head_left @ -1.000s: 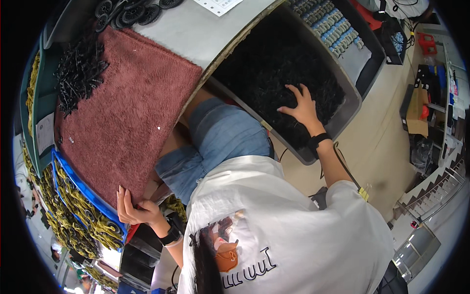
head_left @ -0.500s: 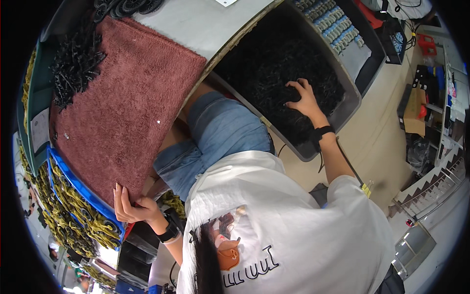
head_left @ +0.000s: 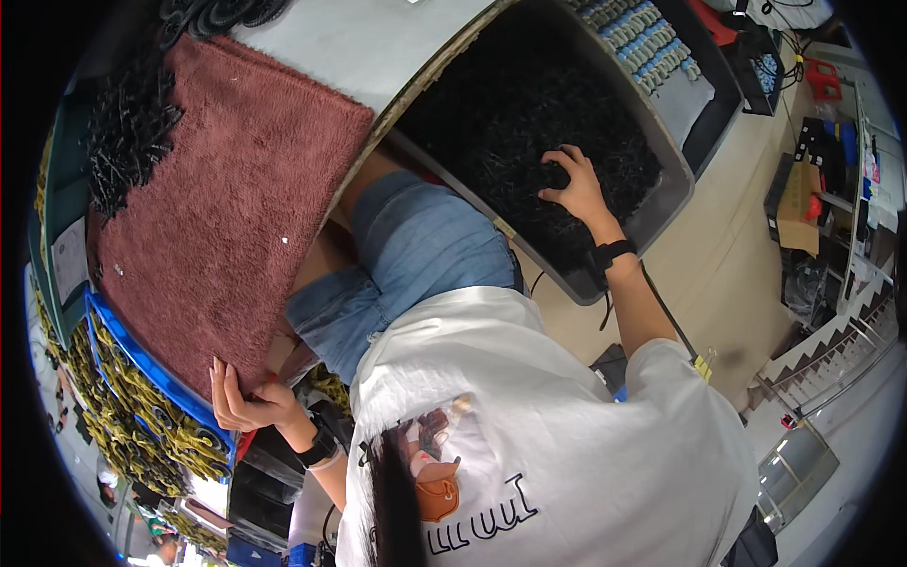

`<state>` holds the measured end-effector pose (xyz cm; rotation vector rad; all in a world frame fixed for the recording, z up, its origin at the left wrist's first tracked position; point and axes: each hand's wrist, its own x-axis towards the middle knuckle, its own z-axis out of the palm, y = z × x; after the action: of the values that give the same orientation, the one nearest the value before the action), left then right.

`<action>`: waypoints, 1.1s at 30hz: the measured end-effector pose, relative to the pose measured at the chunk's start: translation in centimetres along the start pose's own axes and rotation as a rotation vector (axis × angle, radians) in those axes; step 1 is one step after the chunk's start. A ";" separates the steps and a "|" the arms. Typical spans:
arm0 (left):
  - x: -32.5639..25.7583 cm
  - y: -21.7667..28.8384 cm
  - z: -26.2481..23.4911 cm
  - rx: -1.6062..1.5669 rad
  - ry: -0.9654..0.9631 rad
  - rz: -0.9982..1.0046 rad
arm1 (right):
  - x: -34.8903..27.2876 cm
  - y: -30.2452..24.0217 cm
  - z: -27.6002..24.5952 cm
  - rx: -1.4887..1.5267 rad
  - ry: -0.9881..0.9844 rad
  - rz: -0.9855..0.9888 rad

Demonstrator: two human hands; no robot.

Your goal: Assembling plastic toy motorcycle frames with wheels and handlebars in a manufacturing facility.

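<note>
My right hand [head_left: 576, 192] is over a deep grey bin [head_left: 673, 194] heaped with small black plastic parts [head_left: 534, 142]. Its fingers are bent, with thumb and forefinger apart and only black showing between them. At the near left corner of the reddish-brown towel [head_left: 236, 180], my left hand [head_left: 248, 402] rests with its fingers stretched out along the edge and holds nothing. A pile of thin black plastic parts [head_left: 132, 142] lies on the towel's far left side, and a few tiny white bits are scattered on the cloth.
Black rings [head_left: 222, 14] lie beyond the towel on the pale tabletop [head_left: 350, 52]. A blue crate [head_left: 161, 354] of yellow-and-black parts stands to the left. Behind the grey bin, a dark tray [head_left: 723, 104] holds rows of light pieces. Boxes and a red canister [head_left: 824, 80] stand far right.
The whole view has shifted slightly, moving the towel and bin a little to the left. My right hand stays over the black parts, thumb and forefinger slightly closer. My left hand remains at the towel's edge.
</note>
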<state>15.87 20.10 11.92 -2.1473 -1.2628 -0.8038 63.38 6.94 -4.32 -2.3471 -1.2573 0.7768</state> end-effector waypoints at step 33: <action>0.1 -0.2 -0.4 0.014 -0.029 0.026 | 1.5 0.7 -5.5 1.426 0.602 0.301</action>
<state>15.67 19.92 12.31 -2.1668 -1.2492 -0.7539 67.92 7.50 -0.81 -1.3223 0.0542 0.6119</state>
